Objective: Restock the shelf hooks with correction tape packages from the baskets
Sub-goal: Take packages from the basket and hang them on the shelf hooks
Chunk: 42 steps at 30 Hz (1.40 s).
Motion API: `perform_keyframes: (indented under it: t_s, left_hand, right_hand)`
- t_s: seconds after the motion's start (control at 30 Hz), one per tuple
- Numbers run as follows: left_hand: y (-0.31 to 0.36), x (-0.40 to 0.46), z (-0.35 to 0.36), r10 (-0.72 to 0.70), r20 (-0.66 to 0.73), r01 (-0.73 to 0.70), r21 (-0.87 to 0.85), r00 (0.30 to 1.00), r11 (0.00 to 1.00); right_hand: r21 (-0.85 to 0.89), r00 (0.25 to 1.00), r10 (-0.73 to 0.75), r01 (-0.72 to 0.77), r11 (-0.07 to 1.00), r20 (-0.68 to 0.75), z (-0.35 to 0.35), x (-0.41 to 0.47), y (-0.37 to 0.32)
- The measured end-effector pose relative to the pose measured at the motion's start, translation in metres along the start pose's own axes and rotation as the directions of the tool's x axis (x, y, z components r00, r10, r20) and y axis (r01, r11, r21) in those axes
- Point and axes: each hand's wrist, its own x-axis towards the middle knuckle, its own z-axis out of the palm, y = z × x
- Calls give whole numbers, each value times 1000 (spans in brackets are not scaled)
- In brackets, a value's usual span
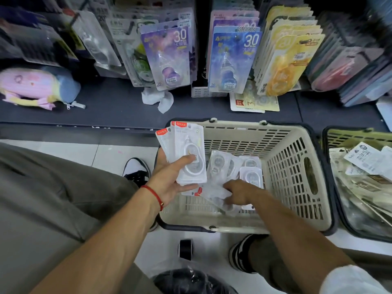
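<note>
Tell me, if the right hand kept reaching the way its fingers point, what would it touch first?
Probably the loose clear correction tape packages on the basket floor; the right hand seems already at them, though depth is unclear.

- The basket [297, 166] is cream with a dark rim and rows of slots.
- The packages [188, 153] in the left hand [169, 183] are clear and white with red tops.
- A red string [153, 195] goes round the left wrist.
- On the hooks, one pack [167, 58] is purple, one pack [231, 60] is blue, and both show a big white "30".
- Another hanging pack [286, 64] is yellow.
- The shelf [106, 107] is dark grey-blue.
- The soft pouch [31, 88] is pink, yellow and blue.
- The floor [95, 151] is white.
- The shoes [137, 168] are black and white.
</note>
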Motion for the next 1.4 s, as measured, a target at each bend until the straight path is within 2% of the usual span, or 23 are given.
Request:
perform_keyframes:
  t_s: [0.13,0.2,0.27,0.3,0.37,0.43,0.53,0.73,0.83,0.9,1.03,1.17,1.23,1.4]
  left_hand:
    - [5,-7,7,32,39,-30,-53,999,998]
    - [9,-12,14,77,68,-73,-57,995,996]
    - [18,-19,24,123,119,-114,-82,985,990]
    - [23,-22,30,149,151,-136,-94,977,986]
    - [38,-30,41,216,212,-196,-114,953,974]
    - [56,-38,53,285,264,-260,-127,921,957]
    - [89,-50,71,375,308,-349,-139,874,927]
    - [170,-68,86,481,382,-491,-77,789,867]
    - [214,-74,87,535,442,-584,-31,720,811]
    - [239,-75,86,563,459,-631,-9,687,776]
    - [264,-73,73,709,373,-774,40,598,632]
    - [272,-69,58,831,211,-857,89,514,508]
    - [276,-68,55,858,197,-880,122,474,459]
    - [276,-69,49,872,197,-894,131,447,429]
  right_hand:
    - [311,987,59,-9,950,-152,-64,-42,17]
    - [598,972,46,105,795,-232,-99,-72,19]
    - [801,959,-13,245,546,-285,-129,-100,11]
    - [843,950,-57,300,447,-307,-143,-111,3]
    - [851,921,-166,388,354,-351,-165,-131,-20]
    - [808,892,-234,451,379,-388,-182,-148,-44]
    - [748,858,-222,512,423,-462,-197,-171,-73]
    - [632,710,-144,687,358,-690,-222,-196,-117]
    - [590,635,-113,759,276,-764,-238,-199,-139]
    - [541,585,-127,798,266,-801,-247,-201,-152]
    - [328,418,-152,851,410,-896,-264,-200,-168]
    - [210,350,-152,799,564,-924,-277,-190,-175]
    - [201,324,-123,800,566,-938,-281,-183,-179]
    - [250,307,-37,834,492,-951,-293,-170,-189]
